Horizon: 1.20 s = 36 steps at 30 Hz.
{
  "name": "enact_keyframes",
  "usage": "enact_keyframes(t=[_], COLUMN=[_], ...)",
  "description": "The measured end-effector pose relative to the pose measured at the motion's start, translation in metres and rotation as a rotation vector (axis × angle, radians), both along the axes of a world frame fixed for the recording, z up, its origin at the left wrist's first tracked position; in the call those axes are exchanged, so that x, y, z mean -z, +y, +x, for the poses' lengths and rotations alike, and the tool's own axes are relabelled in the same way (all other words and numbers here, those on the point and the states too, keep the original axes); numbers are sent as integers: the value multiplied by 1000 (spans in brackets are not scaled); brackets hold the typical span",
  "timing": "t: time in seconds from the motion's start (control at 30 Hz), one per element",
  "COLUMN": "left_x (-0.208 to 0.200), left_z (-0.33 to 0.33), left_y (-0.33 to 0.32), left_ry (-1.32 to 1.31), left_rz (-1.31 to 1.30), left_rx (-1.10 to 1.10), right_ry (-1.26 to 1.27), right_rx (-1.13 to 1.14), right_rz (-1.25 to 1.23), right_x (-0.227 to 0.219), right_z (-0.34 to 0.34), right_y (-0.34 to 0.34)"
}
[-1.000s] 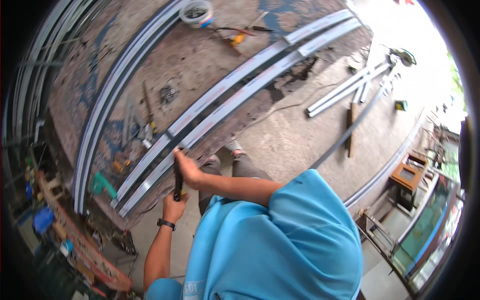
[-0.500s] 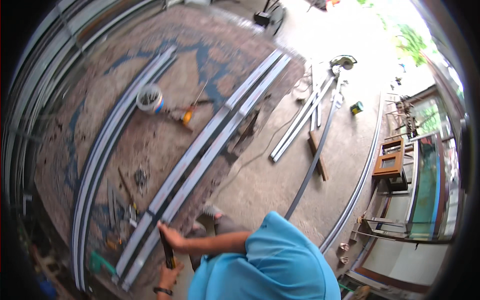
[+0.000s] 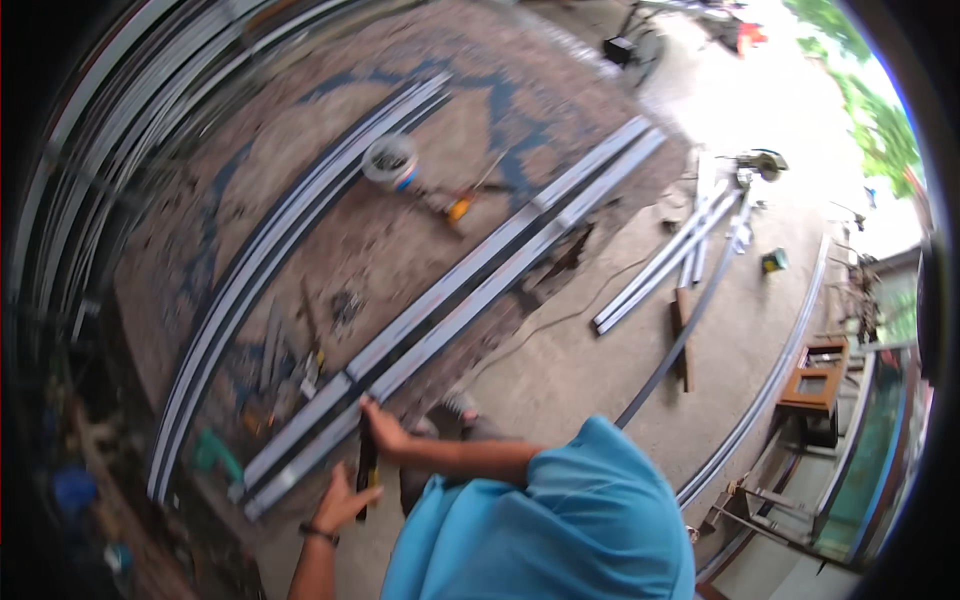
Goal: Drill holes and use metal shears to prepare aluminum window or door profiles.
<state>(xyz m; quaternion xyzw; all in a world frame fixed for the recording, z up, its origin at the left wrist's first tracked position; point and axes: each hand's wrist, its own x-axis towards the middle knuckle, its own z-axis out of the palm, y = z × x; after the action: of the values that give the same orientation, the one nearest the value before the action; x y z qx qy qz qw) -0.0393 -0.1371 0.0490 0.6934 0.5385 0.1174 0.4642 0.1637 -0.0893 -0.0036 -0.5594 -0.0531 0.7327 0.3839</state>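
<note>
My right hand (image 3: 385,432) is closed around the upper end of a dark, narrow piece with a yellow part (image 3: 368,468); blur hides its exact kind. This hand is beside the near edge of a long white-faced profile (image 3: 440,355). Just below, my left hand (image 3: 343,500), with a dark band at the wrist, has its fingers spread beside the lower end of the dark piece. A second white-faced profile (image 3: 410,320) runs parallel, with a dark strip between the two. Both lie slantwise on a worn, patterned covering (image 3: 275,285).
More long profiles (image 3: 265,240) lie farther left. Between the sets are a white bucket (image 3: 389,160), an orange-handled tool (image 3: 458,208) and small metal parts. A green tool (image 3: 215,455) rests near their lower ends. A circular saw (image 3: 762,164) and cut profiles (image 3: 665,260) are on the floor, right.
My left hand has let go of the dark piece's lower end and spread its fingers. My right hand keeps hold of the piece. The whole view has shifted and turned.
</note>
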Motion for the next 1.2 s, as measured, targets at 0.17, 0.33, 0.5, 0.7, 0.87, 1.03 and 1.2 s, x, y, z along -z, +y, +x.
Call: enact_keyframes(t=[0.17,0.33,0.5,0.7,0.87,1.03,1.2], left_x=[0,14,-60,-211,-206,-190,-55], left_z=[48,35,-1,-13,-54,-101,-144], left_y=[-23,-34,-9,47,73,117,182], left_ry=[106,229,278,-321,-223,95,644], left_rz=[-406,-212,-1,-839,-839,-324,323], left_rx=[-237,-251,-19,-491,-498,-324,-108], right_ry=[255,427,277,130,-109,-275,-304], right_rx=[177,103,42,-148,-471,-478,-234], right_rz=[-73,-48,320,272,601,501,537], right_x=[14,7,-82,-76,-29,-33,-25], right_z=[-12,-2,-36,-75,-51,20,33], right_y=[0,1,14,14,16,27,42])
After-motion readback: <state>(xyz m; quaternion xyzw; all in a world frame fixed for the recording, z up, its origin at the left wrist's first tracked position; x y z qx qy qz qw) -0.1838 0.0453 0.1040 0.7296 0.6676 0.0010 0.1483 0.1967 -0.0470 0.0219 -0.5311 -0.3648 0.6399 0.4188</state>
